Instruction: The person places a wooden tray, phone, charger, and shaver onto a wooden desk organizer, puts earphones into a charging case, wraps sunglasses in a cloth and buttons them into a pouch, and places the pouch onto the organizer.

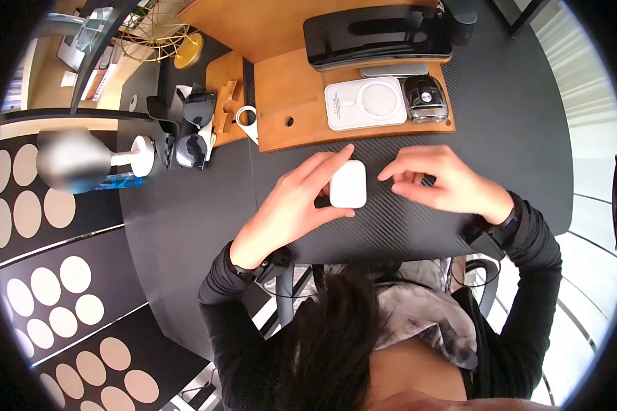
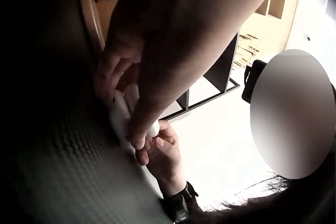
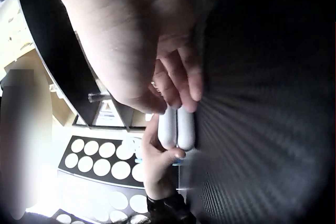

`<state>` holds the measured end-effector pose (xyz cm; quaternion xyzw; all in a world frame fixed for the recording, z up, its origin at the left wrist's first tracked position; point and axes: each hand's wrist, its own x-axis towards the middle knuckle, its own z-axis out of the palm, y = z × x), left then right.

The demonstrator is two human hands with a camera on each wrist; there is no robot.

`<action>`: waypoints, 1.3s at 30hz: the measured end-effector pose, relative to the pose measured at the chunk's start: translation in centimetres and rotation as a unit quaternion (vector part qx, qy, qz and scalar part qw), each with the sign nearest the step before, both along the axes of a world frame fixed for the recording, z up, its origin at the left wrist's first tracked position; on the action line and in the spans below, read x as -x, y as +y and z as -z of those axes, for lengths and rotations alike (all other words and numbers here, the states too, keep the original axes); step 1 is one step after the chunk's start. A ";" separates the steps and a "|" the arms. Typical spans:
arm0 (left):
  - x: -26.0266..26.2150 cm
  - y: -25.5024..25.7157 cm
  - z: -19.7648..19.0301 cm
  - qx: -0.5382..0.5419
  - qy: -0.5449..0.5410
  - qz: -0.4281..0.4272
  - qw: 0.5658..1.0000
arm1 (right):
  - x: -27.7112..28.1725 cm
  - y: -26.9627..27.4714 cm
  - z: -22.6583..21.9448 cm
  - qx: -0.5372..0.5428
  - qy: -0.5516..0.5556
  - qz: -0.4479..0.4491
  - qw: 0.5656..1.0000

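My left hand [image 1: 284, 202] grips a white, round-cornered earbud case [image 1: 348, 183] over the front part of the desk, thumb at the near side and fingers at the far side. From the side, in the right wrist view, two white slabs of this kind [image 3: 168, 129] lie flat against each other, one over the other. Just to their right, my right hand [image 1: 449, 179] hovers with loosely bent fingers and nothing between them. A small gap separates its fingertips from the case in the head view. In the left wrist view, the left thumb covers part of the white slabs [image 2: 122, 113].
A wooden stand [image 1: 288, 133] behind the hands bears a white charger [image 1: 367, 103], a dark shiny device [image 1: 426, 99] and a glossy black case [image 1: 377, 34]. Sunglasses [image 1: 192, 151] and a white ring-handled object [image 1: 248, 123] lie to the left. The desk [image 1: 192, 226] is black and textured.
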<state>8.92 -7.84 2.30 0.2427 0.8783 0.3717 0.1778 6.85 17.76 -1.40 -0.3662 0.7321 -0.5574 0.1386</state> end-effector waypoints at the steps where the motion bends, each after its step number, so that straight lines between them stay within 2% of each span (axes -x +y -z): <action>1: 0.0 0.1 0.0 0.010 -0.015 -0.008 1.000 | 0.3 0.5 0.3 -0.004 -0.017 0.005 1.000; 6: 0.4 0.3 0.2 -0.003 0.014 0.005 1.000 | 1.1 1.9 -0.3 -0.032 -0.048 -0.025 0.998; 11: 1.0 -0.4 0.4 -0.016 0.044 0.025 0.999 | 1.0 1.9 -0.1 -0.031 -0.033 -0.042 0.998; 13: 1.8 -2.0 -0.3 0.005 0.137 0.024 0.990 | 1.1 1.8 0.1 -0.032 -0.033 -0.044 0.998; 15: 3.4 -4.0 -1.2 0.005 0.169 -0.031 0.985 | 0.9 1.9 0.1 -0.031 -0.032 -0.044 0.998; 17: 5.9 -4.6 -1.6 -0.047 0.121 -0.110 0.985 | 1.0 1.8 0.3 -0.029 -0.028 -0.050 0.998; 19: 9.0 -4.9 -0.5 -0.027 0.111 -0.129 0.985 | 1.0 1.7 0.4 -0.026 -0.029 -0.048 0.998; 23: 12.9 -2.6 2.0 -0.102 0.095 -0.117 0.983 | 1.0 1.7 0.2 -0.020 -0.036 -0.042 0.998; 25: 14.1 -1.5 2.9 -0.157 0.056 -0.078 0.983 | 1.0 1.7 0.1 -0.026 -0.035 -0.041 0.998; 31: 14.0 1.2 3.4 -0.137 0.063 -0.110 0.982 | 1.0 1.7 0.3 -0.035 -0.031 -0.046 0.998; 33: 13.8 1.7 3.5 -0.192 0.087 -0.108 0.972 | 1.0 1.7 0.1 -0.041 -0.024 -0.048 0.998; 36: 13.7 2.1 3.9 -0.200 0.080 -0.125 0.968 | 1.1 1.5 -0.2 -0.049 -0.026 -0.060 0.997; 39: 13.3 1.6 3.5 -0.147 0.086 -0.129 0.977 | 1.1 1.4 -0.4 -0.062 -0.041 -0.052 0.996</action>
